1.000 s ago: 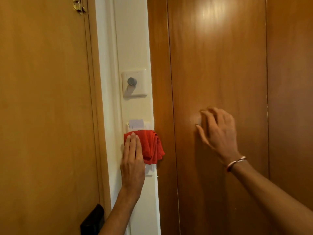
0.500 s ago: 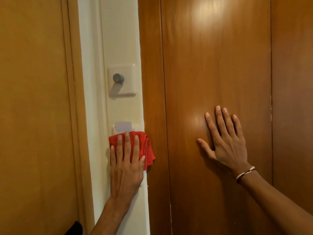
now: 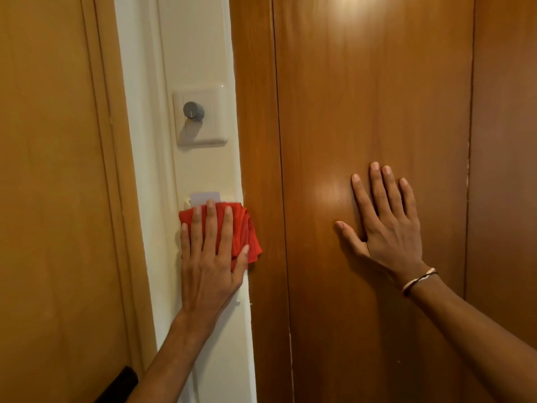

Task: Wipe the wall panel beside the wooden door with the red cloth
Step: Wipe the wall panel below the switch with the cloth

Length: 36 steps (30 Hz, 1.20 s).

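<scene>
A cream wall panel (image 3: 200, 53) runs as a narrow upright strip between two wooden surfaces. My left hand (image 3: 209, 257) lies flat on it with fingers spread, pressing a folded red cloth (image 3: 247, 237) against the strip at mid height. The cloth's right edge bunches over the door frame. Just above my fingertips a white card (image 3: 205, 197) pokes out of a slot that the cloth mostly hides. My right hand (image 3: 383, 219) rests flat and empty on the wooden door (image 3: 363, 97), fingers pointing up, a thin bracelet on the wrist.
A cream switch plate with a grey round knob (image 3: 193, 111) sits on the panel above the cloth. Another wooden door (image 3: 52, 170) fills the left side, with a dark handle (image 3: 120, 383) at the bottom edge. A further wood panel (image 3: 505, 141) is at the right.
My right hand went from curled fingers to flat against the door. My left hand spread its fingers wide over the cloth. The view shifted and drew closer.
</scene>
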Tool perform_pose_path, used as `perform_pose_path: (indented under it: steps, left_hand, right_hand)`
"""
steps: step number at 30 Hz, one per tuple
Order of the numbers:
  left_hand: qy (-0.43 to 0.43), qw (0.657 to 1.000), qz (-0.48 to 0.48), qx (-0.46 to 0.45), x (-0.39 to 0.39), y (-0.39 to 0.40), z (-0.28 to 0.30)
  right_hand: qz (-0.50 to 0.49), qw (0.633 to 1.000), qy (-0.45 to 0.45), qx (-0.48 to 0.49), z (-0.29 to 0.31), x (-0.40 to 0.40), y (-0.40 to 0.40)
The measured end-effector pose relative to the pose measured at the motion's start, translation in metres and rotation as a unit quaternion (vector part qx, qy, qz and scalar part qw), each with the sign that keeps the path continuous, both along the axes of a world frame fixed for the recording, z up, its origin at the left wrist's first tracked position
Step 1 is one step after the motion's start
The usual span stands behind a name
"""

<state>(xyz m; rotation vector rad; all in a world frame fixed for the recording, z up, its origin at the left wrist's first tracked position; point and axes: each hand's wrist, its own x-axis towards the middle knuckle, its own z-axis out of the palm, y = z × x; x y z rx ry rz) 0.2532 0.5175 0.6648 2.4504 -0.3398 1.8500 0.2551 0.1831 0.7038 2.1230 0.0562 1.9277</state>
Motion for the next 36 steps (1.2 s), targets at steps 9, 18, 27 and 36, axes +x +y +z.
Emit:
perform_pose_path:
  steps: [9,18,27,36]
  left_hand:
    - [0.018,0.999,-0.031,-0.001,-0.006,0.011,0.011]
    - [0.018,0.999,-0.038,-0.003,-0.005,0.013,0.017]
    - [0.021,0.999,-0.029,0.003,-0.002,0.012,0.006]
    - [0.021,0.999,-0.031,-0.014,-0.001,0.008,0.001]
  right_hand:
    - [0.001,1.0,-0.018,-0.008,0.0,0.0,0.002]
    - [-0.01,1.0,-0.023,-0.012,0.0,-0.002,0.002]
    - [-0.002,1.0,-0.013,-0.008,-0.001,-0.002,0.002]
    - [-0.011,1.0,-0.021,-0.005,-0.003,-0.003,0.004]
